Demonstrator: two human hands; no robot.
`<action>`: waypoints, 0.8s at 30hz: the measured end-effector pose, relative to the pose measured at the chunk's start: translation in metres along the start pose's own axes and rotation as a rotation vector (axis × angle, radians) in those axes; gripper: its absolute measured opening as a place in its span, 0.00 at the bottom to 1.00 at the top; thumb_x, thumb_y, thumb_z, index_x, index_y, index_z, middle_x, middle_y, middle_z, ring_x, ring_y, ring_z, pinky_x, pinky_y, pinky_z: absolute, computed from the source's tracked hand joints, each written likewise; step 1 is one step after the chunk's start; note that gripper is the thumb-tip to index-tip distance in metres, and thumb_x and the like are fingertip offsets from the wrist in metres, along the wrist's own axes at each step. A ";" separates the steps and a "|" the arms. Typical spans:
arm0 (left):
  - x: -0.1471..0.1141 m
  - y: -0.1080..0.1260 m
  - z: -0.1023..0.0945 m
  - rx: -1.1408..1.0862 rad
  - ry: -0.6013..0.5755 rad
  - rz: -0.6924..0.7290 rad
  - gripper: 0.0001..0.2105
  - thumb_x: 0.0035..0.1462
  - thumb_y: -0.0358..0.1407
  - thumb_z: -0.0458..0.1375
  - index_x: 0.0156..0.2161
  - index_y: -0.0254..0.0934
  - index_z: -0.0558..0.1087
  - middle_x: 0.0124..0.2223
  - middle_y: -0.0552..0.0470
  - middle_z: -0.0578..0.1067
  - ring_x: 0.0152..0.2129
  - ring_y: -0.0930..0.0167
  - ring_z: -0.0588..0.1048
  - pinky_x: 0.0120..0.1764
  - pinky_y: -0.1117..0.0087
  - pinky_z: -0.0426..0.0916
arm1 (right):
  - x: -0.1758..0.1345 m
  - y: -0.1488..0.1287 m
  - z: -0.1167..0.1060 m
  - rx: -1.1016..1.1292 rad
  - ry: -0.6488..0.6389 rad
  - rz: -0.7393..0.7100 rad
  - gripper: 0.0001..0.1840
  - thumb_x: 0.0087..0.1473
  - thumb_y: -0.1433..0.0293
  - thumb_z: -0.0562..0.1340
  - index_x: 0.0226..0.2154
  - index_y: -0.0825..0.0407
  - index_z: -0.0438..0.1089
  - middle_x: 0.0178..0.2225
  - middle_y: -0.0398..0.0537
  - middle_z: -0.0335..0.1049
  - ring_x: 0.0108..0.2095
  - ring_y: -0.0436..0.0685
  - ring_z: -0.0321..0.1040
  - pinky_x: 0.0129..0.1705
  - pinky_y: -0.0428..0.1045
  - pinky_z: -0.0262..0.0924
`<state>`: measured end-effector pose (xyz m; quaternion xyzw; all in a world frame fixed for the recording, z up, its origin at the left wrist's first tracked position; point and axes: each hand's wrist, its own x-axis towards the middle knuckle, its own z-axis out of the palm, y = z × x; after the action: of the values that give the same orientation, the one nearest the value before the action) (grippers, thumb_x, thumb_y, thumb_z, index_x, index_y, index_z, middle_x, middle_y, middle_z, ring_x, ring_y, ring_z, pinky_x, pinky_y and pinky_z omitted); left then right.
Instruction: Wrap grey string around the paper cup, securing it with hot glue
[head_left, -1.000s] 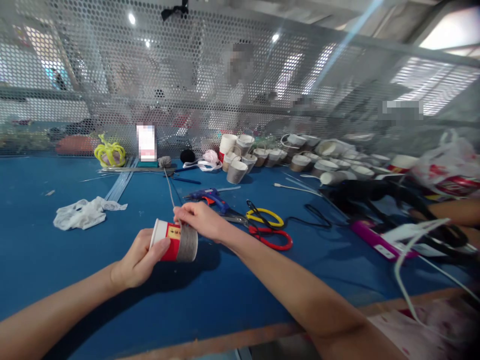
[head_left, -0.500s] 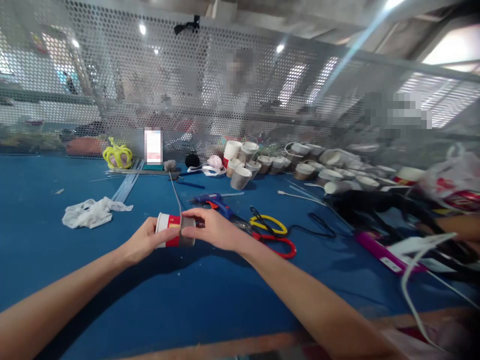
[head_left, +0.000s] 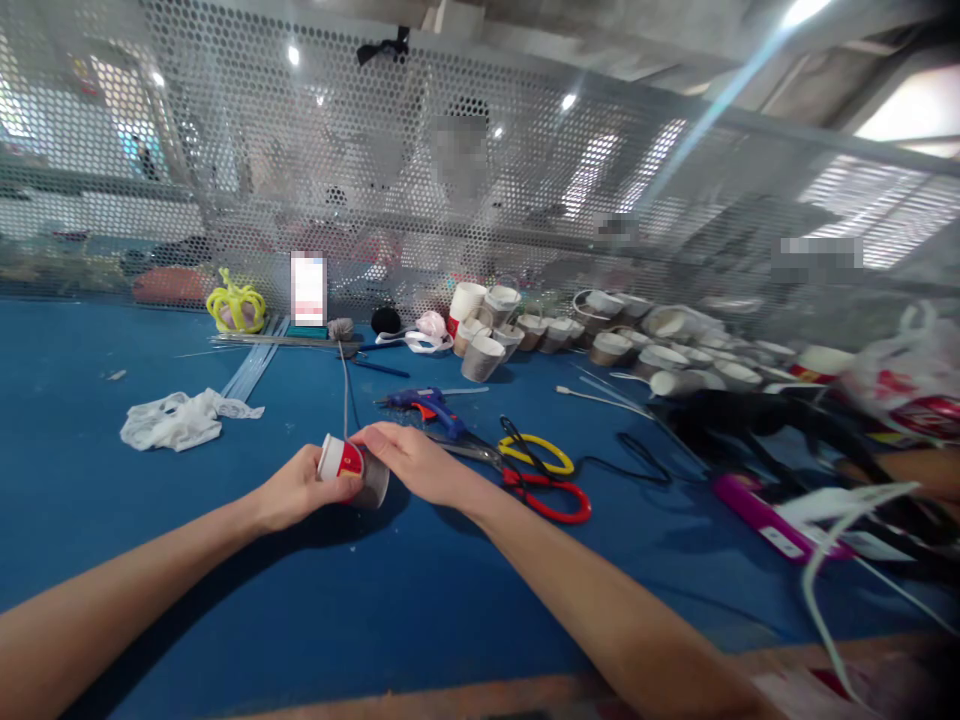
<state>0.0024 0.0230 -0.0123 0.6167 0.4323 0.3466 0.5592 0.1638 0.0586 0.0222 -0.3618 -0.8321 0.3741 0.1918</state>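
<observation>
My left hand (head_left: pixel 296 490) is closed around the white and red end of a paper cup (head_left: pixel 351 462), which lies on its side, tilted, just above the blue table. Grey yarn covers the other end of the cup. A strand of this grey yarn (head_left: pixel 346 390) runs from a small grey ball (head_left: pixel 341 328) at the back to the cup's upper side. There my right hand (head_left: pixel 412 462) is closed on it, the bent fingers pressed against the cup and partly hidden behind it. Close by on the right lie a blue glue gun (head_left: pixel 431 402) and scissors (head_left: pixel 546 492) with red and yellow handles.
Several yarn-wrapped cups (head_left: pixel 484 355) stand at the back right. White cloth (head_left: pixel 176 418) and clear glue sticks (head_left: pixel 259 362) lie left. A phone (head_left: pixel 308 290) leans against the perforated metal screen (head_left: pixel 525 180). A purple box (head_left: pixel 765 520), cables and a plastic bag (head_left: pixel 900 365) crowd the right.
The cup has tilted, its yarn-covered end now lower. My right hand has shifted slightly left and over the cup's upper side, and the yarn strand runs straighter to it.
</observation>
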 end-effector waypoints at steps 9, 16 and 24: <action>0.002 0.003 0.007 -0.066 0.170 -0.137 0.14 0.43 0.42 0.53 0.23 0.29 0.67 0.17 0.57 0.65 0.14 0.77 0.61 0.20 0.77 0.54 | -0.008 -0.007 0.014 0.014 0.045 -0.203 0.28 0.53 0.57 0.37 0.40 0.55 0.63 0.43 0.51 0.61 0.45 0.52 0.55 0.48 0.49 0.47; 0.002 0.006 0.009 -0.210 0.239 -0.216 0.12 0.42 0.39 0.53 0.26 0.28 0.68 0.19 0.55 0.69 0.15 0.76 0.64 0.20 0.77 0.55 | -0.005 -0.006 0.010 -0.045 0.037 -0.216 0.28 0.54 0.58 0.37 0.40 0.57 0.63 0.42 0.52 0.63 0.43 0.50 0.58 0.46 0.46 0.50; 0.001 0.009 0.008 -0.117 0.269 -0.177 0.11 0.42 0.38 0.53 0.24 0.29 0.68 0.19 0.54 0.70 0.16 0.75 0.66 0.22 0.76 0.58 | 0.015 0.044 -0.053 -0.516 0.298 0.325 0.16 0.52 0.67 0.50 0.39 0.61 0.63 0.39 0.57 0.63 0.42 0.58 0.59 0.43 0.52 0.52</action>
<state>0.0115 0.0205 -0.0042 0.4905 0.5349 0.4002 0.5595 0.2053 0.1154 0.0238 -0.5770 -0.7937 0.1198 0.1511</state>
